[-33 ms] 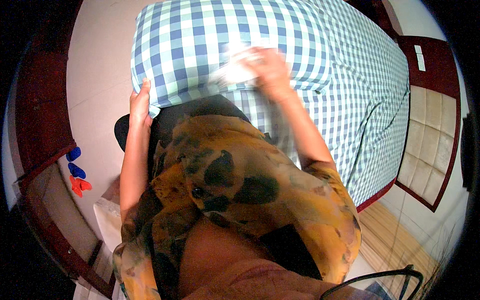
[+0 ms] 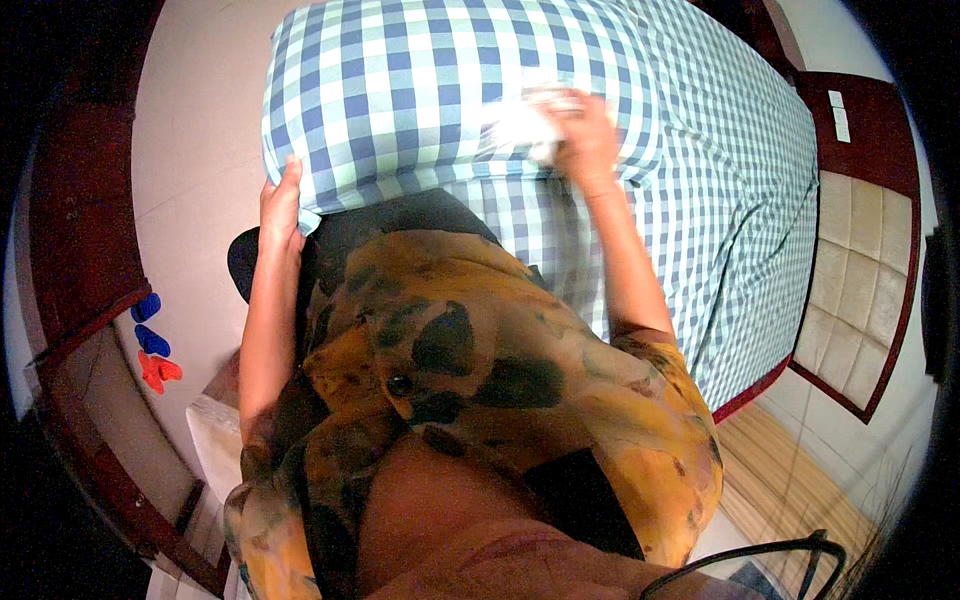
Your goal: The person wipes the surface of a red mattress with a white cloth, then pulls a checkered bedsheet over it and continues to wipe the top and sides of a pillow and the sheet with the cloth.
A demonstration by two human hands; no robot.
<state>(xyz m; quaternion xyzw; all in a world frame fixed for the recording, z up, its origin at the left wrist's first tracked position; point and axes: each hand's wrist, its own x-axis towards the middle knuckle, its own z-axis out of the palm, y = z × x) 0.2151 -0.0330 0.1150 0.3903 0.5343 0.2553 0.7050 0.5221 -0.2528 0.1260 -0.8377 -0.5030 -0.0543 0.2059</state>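
Observation:
A blue, green and white checked pillow [image 2: 380,90] lies across the near end of the bed, in front of me. My left hand [image 2: 281,205] grips its near left corner, the thumb on top and the other fingers hidden underneath. On the right part of the pillow, my right hand [image 2: 585,140] is closed on a crumpled white cloth [image 2: 520,125] that is pressed against the checked fabric. Motion blurs the cloth and the fingertips, so its edges and exact material cannot be made out.
A smaller-checked sheet [image 2: 740,190] covers the bed beyond the pillow. To the right stands a padded cream headboard panel [image 2: 865,285] with a dark red frame. Blue slippers [image 2: 150,340] and red slippers [image 2: 160,372] lie on the floor at left, near a dark red wooden frame [image 2: 85,230].
My right hand has slid to the right across the pillow with the white cloth. My left hand keeps its hold on the corner.

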